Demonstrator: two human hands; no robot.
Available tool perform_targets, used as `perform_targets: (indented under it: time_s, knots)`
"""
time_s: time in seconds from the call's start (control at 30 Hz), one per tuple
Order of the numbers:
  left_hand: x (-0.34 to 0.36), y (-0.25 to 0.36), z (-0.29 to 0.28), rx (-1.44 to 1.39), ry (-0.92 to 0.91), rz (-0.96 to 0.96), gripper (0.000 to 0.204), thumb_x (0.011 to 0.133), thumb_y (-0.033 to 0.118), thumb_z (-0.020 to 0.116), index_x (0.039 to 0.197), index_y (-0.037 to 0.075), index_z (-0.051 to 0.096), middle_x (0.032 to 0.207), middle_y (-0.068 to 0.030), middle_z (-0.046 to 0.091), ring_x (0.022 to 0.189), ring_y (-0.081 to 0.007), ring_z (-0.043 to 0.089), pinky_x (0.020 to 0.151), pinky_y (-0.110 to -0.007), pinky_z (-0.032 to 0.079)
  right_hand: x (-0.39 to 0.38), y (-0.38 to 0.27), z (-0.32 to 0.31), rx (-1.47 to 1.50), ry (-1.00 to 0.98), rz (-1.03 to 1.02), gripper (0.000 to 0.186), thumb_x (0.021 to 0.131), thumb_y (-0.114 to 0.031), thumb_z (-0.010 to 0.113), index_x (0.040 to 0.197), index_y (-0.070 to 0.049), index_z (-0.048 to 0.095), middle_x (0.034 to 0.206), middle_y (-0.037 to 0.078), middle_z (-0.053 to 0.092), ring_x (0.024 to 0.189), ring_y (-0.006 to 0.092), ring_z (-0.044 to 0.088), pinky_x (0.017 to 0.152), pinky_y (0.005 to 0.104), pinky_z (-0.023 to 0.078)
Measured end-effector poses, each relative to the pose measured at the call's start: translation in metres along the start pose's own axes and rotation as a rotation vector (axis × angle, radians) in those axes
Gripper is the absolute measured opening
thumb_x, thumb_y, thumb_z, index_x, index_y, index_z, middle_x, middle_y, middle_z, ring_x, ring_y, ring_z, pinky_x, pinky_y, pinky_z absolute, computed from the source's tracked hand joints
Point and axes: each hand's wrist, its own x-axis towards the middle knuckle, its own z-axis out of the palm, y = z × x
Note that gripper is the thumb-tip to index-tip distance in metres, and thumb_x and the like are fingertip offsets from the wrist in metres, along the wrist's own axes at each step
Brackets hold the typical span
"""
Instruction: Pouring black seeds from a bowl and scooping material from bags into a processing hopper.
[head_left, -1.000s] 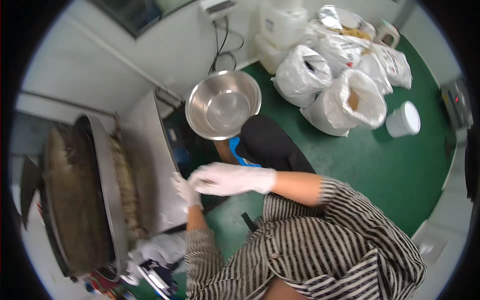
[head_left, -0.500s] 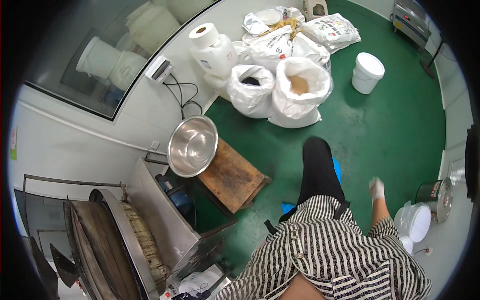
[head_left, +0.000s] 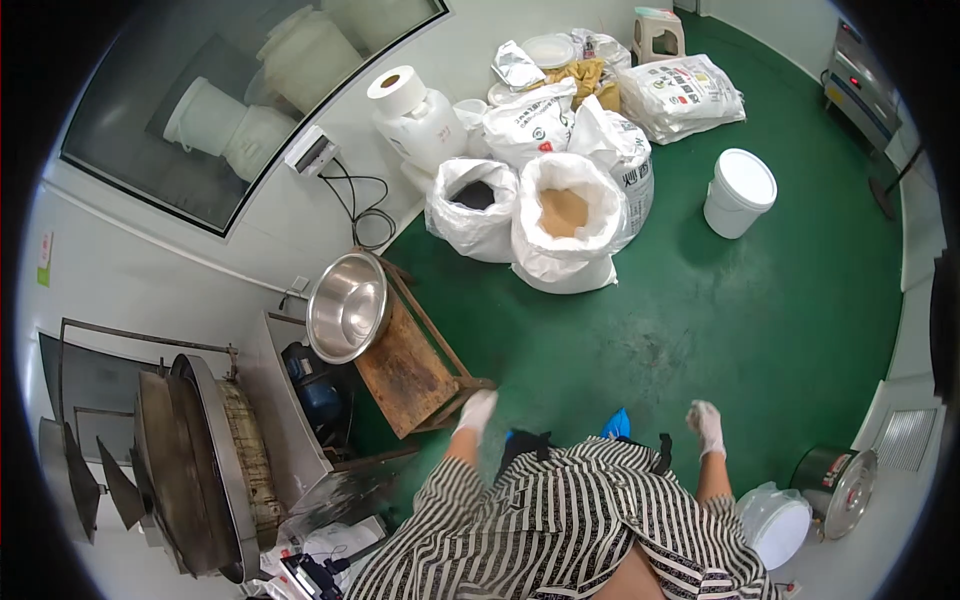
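My left hand (head_left: 473,415), in a white glove, is beside the near end of a low rusty wooden-topped stand (head_left: 400,370); its fingers are blurred, so I cannot tell their state or whether it touches the stand. My right hand (head_left: 707,430), also gloved, hangs over the green floor with fingers loosely bent apart and nothing visible in it. A steel basin (head_left: 347,305) rests on the stand's far end. Blue shoe covers (head_left: 617,425) show below my striped clothing.
Open white sacks of tan granules (head_left: 562,213) and dark material (head_left: 472,195), more bags (head_left: 680,95) and a plastic jug (head_left: 415,135) line the back. A lidded bucket (head_left: 738,195) stands right. A large metal machine (head_left: 210,460) is left; steel pot (head_left: 840,485) and white containers (head_left: 775,525) sit lower right.
My hands, together in front of me a second ago, have moved apart to either side. The view has swung off the machine toward the sacks and floor; the stand's top has come into sight.
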Motion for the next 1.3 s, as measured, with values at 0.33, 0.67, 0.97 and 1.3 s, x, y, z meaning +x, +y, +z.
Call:
perform_targets:
  time_s: [0.33, 0.67, 0.97, 1.3]
  knots:
    - [-0.011, 0.248, 0.034, -0.116, -0.231, 0.625, 0.031, 0.082, 0.02, 0.05, 0.108, 0.002, 0.05, 0.102, -0.0122, 0.055, 0.092, -0.0205, 0.054, 0.082, -0.03, 0.042, 0.116, -0.034, -0.015, -0.131, -0.11, 0.165, 0.008, 0.077, -0.013, 0.048, 0.074, -0.006, 0.046, 0.052, 0.001, 0.041, 0.039, 0.0112, 0.037, 0.033, 0.0241, 0.026]
    - [0.069, -0.109, 0.033, 0.104, -0.289, -0.667, 0.039, 0.078, 0.033, 0.05, 0.102, 0.003, 0.055, 0.093, -0.0116, 0.06, 0.091, -0.0275, 0.055, 0.074, -0.036, 0.042, 0.158, -0.108, 0.076, -0.917, -0.518, 0.144, 0.024, 0.079, -0.021, 0.054, 0.091, -0.002, 0.058, 0.08, 0.009, 0.06, 0.071, 0.0164, 0.057, 0.061, 0.0268, 0.046]
    - [0.231, 0.181, 0.006, -0.198, -0.036, -0.11, 0.043, 0.078, 0.036, 0.048, 0.096, -0.003, 0.055, 0.095, -0.0198, 0.057, 0.094, -0.0303, 0.053, 0.081, -0.036, 0.039, 0.306, -0.266, 0.209, -0.701, -0.262, -0.152, 0.044, 0.079, -0.033, 0.056, 0.1, 0.006, 0.052, 0.079, 0.009, 0.057, 0.07, 0.0181, 0.054, 0.063, 0.0282, 0.044]
    - [0.278, 0.339, 0.071, -0.288, 0.189, -0.021, 0.037, 0.075, 0.027, 0.057, 0.102, 0.003, 0.054, 0.096, -0.0182, 0.056, 0.09, -0.0275, 0.053, 0.081, -0.034, 0.042, 0.374, -0.32, 0.337, -1.309, -0.532, -0.326, 0.077, 0.068, -0.042, 0.063, 0.121, 0.006, 0.033, 0.111, 0.03, 0.045, 0.105, 0.0367, 0.046, 0.089, 0.0382, 0.037]
